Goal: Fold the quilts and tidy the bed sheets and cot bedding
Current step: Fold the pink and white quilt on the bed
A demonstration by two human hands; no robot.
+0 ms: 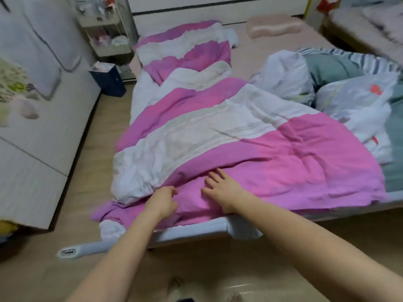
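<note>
A pink and white striped quilt (218,131) lies rumpled along the left half of the bed, its near end hanging over the padded foot rail (196,228). My left hand (162,200) sits on the quilt's near edge with fingers curled into the pink fabric. My right hand (220,188) lies flat on the pink part beside it, fingers spread. A second quilt (340,88), pale blue, teal and striped, is bunched up on the right half of the bed. The pinkish sheet (261,53) shows at the head end.
A pink contoured pillow (274,26) lies at the head of the bed. A white wardrobe (43,88) stands on the left, with a dark blue bag (109,78) and a shelf rack (106,29) beyond it. A narrow wooden floor strip (96,153) runs between wardrobe and bed.
</note>
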